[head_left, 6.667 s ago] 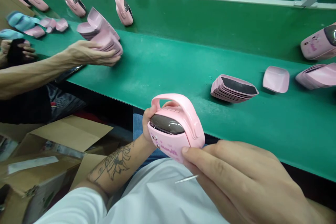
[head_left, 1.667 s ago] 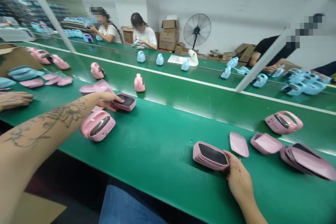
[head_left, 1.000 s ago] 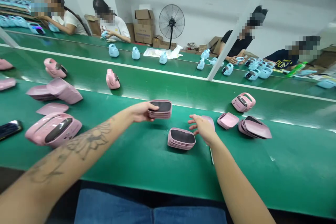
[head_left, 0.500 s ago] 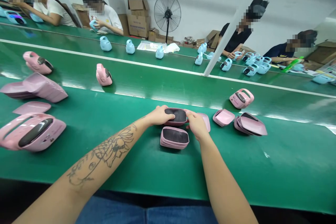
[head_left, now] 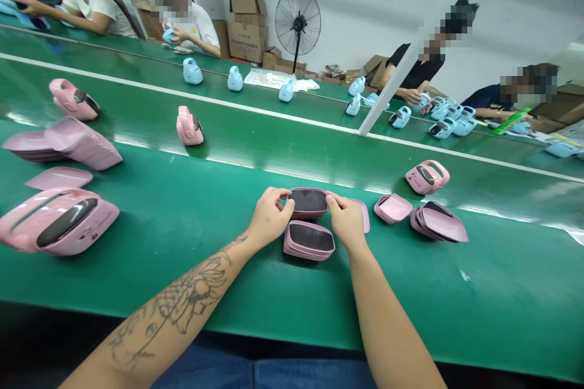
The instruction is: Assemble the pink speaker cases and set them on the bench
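My left hand (head_left: 272,214) pinches the left end of a stack of pink oval panels with a dark inset (head_left: 309,202). At the right end of that same stack, the thumb and fingertips of my right hand (head_left: 345,219) are closed on the rim. Just in front lies a second stack of pink panels with a dark top (head_left: 309,239), touched by neither hand. A pale pink panel (head_left: 364,214) shows partly behind my right hand. The undersides of the held stack are hidden.
To the right sit a small pile of pink panels (head_left: 393,209), a larger pile (head_left: 438,222) and a pink handled case (head_left: 427,177). Another handled case (head_left: 64,222) and stacked shells (head_left: 84,143) are at left. Beyond a white divider (head_left: 228,103), people handle blue cases (head_left: 443,127).
My left thumb has moved off the dark inset to the stack's left edge. My right fingers have shifted to its right rim. The view has tilted slightly.
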A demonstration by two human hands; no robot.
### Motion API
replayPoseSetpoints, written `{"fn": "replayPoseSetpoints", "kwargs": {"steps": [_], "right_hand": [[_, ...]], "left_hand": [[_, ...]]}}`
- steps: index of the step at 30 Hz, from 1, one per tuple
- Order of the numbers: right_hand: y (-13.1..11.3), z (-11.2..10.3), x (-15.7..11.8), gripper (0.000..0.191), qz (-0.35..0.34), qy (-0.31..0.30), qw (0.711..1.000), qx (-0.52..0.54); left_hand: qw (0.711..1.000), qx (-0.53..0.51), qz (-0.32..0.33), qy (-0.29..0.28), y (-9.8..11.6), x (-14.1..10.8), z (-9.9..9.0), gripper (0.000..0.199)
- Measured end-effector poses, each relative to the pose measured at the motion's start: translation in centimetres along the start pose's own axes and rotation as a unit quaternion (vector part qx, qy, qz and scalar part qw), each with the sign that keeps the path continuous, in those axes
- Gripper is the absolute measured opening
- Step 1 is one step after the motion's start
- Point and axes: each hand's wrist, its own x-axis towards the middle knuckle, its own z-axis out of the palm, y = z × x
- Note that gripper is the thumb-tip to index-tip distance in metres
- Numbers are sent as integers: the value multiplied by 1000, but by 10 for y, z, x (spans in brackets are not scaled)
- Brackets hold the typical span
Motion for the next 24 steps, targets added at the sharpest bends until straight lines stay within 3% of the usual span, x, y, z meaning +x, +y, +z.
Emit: {"fn": "replayPoseSetpoints", "kwargs": {"steps": [8, 15, 20, 24], "right_hand": [[-5, 0, -8, 53, -52, 15, 996, -65], [-10, -3, -13, 56, -83, 3, 990, -111], [-12, -8, -11, 53, -80, 1, 994, -74], [-14, -11, -9, 49, -59, 14, 998, 18]], "left_hand": [[998, -62, 8, 30, -1, -5, 5, 27], [991, -127, -34, 24, 2, -5, 3, 24], [979, -191, -76, 9, 4, -3, 3, 25], [966, -242, -88, 11, 7, -1, 4, 29]]}}
